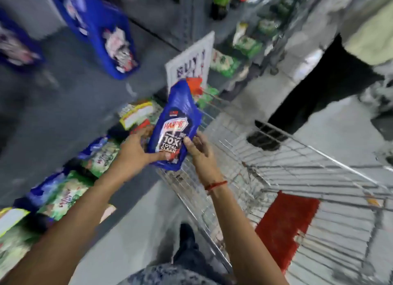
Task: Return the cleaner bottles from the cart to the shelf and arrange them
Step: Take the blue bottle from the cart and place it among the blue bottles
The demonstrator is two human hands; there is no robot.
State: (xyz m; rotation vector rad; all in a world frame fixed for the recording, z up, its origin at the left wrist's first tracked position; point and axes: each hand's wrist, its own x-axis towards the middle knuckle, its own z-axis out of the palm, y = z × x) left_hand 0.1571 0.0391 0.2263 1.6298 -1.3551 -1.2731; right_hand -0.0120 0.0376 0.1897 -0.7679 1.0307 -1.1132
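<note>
A blue cleaner bottle [176,125] with a red-and-white label reading "10X TOTAL CLEAN" is held up between both hands, neck pointing away from me. My left hand [136,148] grips its lower left side and bottom edge. My right hand [198,146] holds its lower right side. The bottle hangs over the left rim of the wire cart [276,157], between the cart and the low shelf [63,114] on the left. Blue bottles [100,27] of the same kind stand blurred on the shelf further back.
Green-and-white packets [63,195] line the shelf front at lower left. A red flap [287,227] sits in the cart. A white "BUY" sign [191,61] stands ahead. A person's dark trouser leg [319,88] stands at the cart's far right. My own shoe [187,238] is below.
</note>
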